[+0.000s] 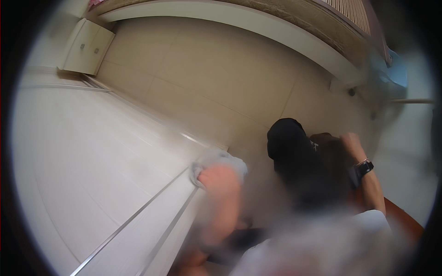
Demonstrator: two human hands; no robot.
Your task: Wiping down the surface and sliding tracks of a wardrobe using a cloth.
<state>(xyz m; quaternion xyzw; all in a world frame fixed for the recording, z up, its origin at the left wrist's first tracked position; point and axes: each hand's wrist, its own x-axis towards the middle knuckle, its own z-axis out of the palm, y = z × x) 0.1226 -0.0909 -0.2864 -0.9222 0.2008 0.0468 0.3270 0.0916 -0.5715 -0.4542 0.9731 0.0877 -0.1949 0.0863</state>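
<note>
My left hand (220, 180) is closed round a crumpled grey cloth (237, 166). It presses the cloth to the end of a long white panel with metal trim (172, 202), low at the left of my legs. My right hand (353, 145), with a dark watch (365, 168) on its wrist, is curled shut beside my bent leg in black trousers (294, 156). A dark brown shape (329, 142) lies between that hand and the leg. Whether the right hand grips anything is hidden. The lower middle is blurred.
Beige floor tiles (216, 73) spread ahead. A bed with a pale frame (258, 23) runs along the far side. A small white cabinet (87, 48) stands at the far left, a light blue bin-like container (396, 71) at the far right. A reddish-brown edge (405, 216) shows at lower right.
</note>
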